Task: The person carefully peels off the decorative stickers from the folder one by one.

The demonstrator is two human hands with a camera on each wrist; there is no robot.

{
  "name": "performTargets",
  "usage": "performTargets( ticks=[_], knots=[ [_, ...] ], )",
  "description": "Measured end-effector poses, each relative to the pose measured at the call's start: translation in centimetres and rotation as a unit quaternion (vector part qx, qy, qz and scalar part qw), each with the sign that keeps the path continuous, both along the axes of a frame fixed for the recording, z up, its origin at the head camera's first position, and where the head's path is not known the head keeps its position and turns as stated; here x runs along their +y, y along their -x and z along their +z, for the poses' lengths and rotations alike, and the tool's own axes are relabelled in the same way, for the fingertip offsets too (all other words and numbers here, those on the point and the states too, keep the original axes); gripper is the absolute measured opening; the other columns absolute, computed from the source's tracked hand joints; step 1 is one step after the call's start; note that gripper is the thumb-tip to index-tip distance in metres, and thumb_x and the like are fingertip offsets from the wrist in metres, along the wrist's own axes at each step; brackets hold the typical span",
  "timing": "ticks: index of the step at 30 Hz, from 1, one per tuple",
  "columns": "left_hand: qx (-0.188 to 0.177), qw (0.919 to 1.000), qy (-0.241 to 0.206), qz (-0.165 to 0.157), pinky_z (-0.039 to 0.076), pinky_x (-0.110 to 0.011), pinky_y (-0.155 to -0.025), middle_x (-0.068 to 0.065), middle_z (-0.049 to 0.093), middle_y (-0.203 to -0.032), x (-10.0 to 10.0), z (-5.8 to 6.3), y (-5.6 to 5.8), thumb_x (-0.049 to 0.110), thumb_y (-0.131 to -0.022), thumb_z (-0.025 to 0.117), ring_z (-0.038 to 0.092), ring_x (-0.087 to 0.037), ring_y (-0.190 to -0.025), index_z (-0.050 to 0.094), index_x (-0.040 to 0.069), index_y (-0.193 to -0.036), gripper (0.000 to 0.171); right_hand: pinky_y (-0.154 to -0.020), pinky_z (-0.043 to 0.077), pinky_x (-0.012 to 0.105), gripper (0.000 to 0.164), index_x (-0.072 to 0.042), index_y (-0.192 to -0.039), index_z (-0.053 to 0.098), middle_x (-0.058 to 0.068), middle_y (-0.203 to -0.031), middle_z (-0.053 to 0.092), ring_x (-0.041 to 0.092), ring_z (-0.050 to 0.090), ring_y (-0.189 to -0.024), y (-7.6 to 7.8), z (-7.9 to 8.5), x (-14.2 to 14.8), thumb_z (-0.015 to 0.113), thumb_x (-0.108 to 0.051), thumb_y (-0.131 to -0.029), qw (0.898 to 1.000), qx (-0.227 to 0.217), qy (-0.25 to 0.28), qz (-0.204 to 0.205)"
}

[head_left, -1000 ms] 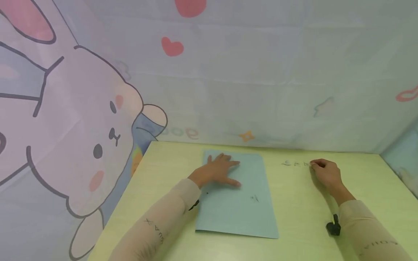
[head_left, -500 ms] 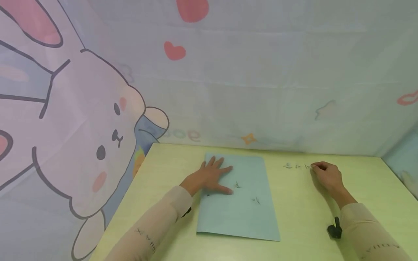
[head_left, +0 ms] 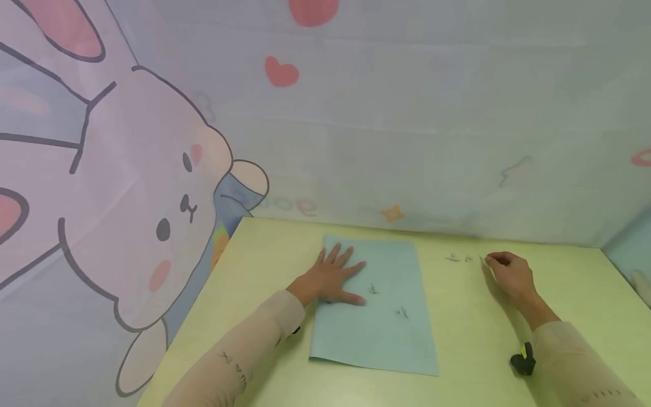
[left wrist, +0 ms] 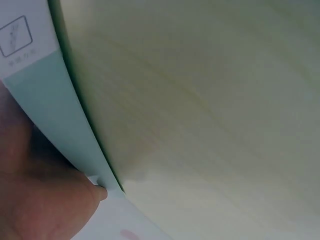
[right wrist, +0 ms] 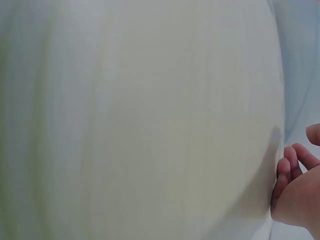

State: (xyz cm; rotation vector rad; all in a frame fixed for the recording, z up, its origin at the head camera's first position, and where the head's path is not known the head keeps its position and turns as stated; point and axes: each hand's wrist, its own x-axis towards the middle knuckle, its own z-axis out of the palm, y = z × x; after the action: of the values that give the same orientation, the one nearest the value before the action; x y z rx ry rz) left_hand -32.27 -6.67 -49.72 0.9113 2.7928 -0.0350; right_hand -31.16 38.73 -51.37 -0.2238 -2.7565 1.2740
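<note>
In the head view a pale blue-green sheet [head_left: 376, 339] lies on the yellow-green table. My left hand [head_left: 333, 277] rests on its upper left part with the fingers spread. Near that hand, the sheet carries a small dark marking [head_left: 373, 289] and, lower right, another one [head_left: 402, 312]. Right of the sheet, my right hand [head_left: 510, 275] has thumb and forefinger together at a thin dark-marked piece [head_left: 481, 259], too small to identify. To its left on the table are a small dark-marked piece [head_left: 452, 258] and another one [head_left: 468, 258].
A cloth backdrop [head_left: 407, 124] with printed hearts and a rabbit rises behind and left of the table [head_left: 473, 339]. In the left wrist view the sheet's edge shows a white printed part [left wrist: 22, 35]. A black device [head_left: 523, 360] is at the right wrist.
My left hand has shifted left and slightly down over the sheet, uncovering a small dark marking. My right hand stays at the thin piece, of which less shows now. The head view has shifted slightly.
</note>
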Motion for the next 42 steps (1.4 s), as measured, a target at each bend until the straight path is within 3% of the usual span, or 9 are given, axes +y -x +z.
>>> performTargets(
  ticks=[4, 9, 16, 20, 27, 32, 35, 42],
  knots=[
    [-0.002, 1.0, 0.005, -0.001, 0.003, -0.063, -0.128, -0.009, 0.002, -0.179, 0.1, -0.5, -0.1, 0.087, -0.091, 0.05, -0.006, -0.039, -0.163, 0.019, 0.035, -0.171, 0.101, -0.078, 0.049, 0.036, 0.054, 0.006, -0.141, 0.058, 0.029, -0.134, 0.059, 0.036, 0.059, -0.11, -0.3, -0.2, -0.7, 0.047, -0.038, -0.113, 1.0, 0.003, 0.017, -0.003],
    [-0.003, 0.9999, 0.013, 0.006, 0.003, -0.062, -0.128, -0.008, 0.002, -0.179, 0.0, -0.1, -0.4, 0.087, -0.091, 0.049, -0.006, -0.038, -0.163, 0.018, 0.035, -0.171, 0.1, -0.071, 0.05, 0.023, 0.049, 0.003, -0.137, 0.064, 0.023, -0.127, 0.066, 0.012, 0.058, -0.097, -0.3, 0.1, -2.9, 0.051, -0.037, -0.112, 0.998, 0.056, 0.013, 0.016],
    [0.003, 0.9999, 0.012, 0.005, 0.003, -0.062, -0.128, -0.009, 0.002, -0.179, 0.0, 0.1, -0.4, 0.087, -0.092, 0.049, -0.006, -0.039, -0.163, 0.018, 0.035, -0.171, 0.1, -0.07, 0.049, 0.023, 0.041, 0.002, -0.13, 0.071, 0.021, -0.115, 0.071, 0.004, 0.058, -0.09, -0.3, 1.1, -6.4, 0.059, -0.032, -0.111, 0.989, 0.122, 0.004, 0.079],
    [0.007, 1.0, 0.005, 0.0, 0.002, -0.062, -0.128, -0.009, 0.001, -0.179, 0.2, -0.5, -0.2, 0.087, -0.092, 0.047, -0.007, -0.039, -0.163, 0.017, 0.035, -0.171, 0.1, -0.073, 0.052, 0.024, 0.039, 0.001, -0.13, 0.071, 0.02, -0.118, 0.072, 0.008, 0.062, -0.095, -0.4, 1.1, -8.2, 0.061, -0.03, -0.11, 0.986, 0.115, 0.017, 0.121],
    [-0.002, 1.0, -0.004, 0.005, 0.0, -0.062, -0.128, -0.008, -0.001, -0.179, 0.4, -0.5, -0.2, 0.086, -0.093, 0.047, -0.009, -0.038, -0.163, 0.017, 0.036, -0.171, 0.097, -0.074, 0.056, 0.031, 0.036, 0.0, -0.133, 0.07, 0.019, -0.119, 0.072, 0.032, 0.067, -0.102, -0.5, 0.6, -11.2, 0.064, -0.026, -0.109, 0.975, 0.067, 0.067, 0.203],
    [-0.006, 0.9999, 0.007, 0.013, 0.001, -0.062, -0.128, -0.007, -0.001, -0.179, 0.5, 0.1, -0.2, 0.087, -0.093, 0.046, -0.009, -0.038, -0.163, 0.015, 0.037, -0.171, 0.098, -0.077, 0.057, 0.03, 0.033, -0.001, -0.129, 0.073, 0.012, -0.114, 0.075, 0.023, 0.069, -0.098, -0.3, 0.2, -13.5, 0.068, -0.024, -0.106, 0.963, 0.053, 0.042, 0.26],
    [-0.005, 0.9998, 0.01, 0.019, 0.001, -0.062, -0.128, -0.007, -0.001, -0.179, 0.6, 0.1, -0.2, 0.09, -0.091, 0.045, -0.009, -0.037, -0.163, 0.014, 0.038, -0.171, 0.1, -0.079, 0.056, 0.028, 0.03, -0.003, -0.126, 0.075, 0.008, -0.112, 0.076, 0.017, 0.069, -0.096, -0.3, 0.0, -14.8, 0.071, -0.024, -0.104, 0.961, 0.056, 0.025, 0.271],
    [0.007, 0.9992, 0.03, 0.026, 0.002, -0.061, -0.128, -0.005, -0.002, -0.179, 0.7, -0.1, -0.3, 0.094, -0.088, 0.041, -0.007, -0.037, -0.163, 0.011, 0.039, -0.171, 0.104, -0.079, 0.055, 0.03, 0.029, -0.001, -0.125, 0.075, 0.005, -0.106, 0.075, 0.018, 0.068, -0.093, -0.3, -0.1, -16.7, 0.073, -0.02, -0.103, 0.949, 0.063, 0.022, 0.307]
  ],
)
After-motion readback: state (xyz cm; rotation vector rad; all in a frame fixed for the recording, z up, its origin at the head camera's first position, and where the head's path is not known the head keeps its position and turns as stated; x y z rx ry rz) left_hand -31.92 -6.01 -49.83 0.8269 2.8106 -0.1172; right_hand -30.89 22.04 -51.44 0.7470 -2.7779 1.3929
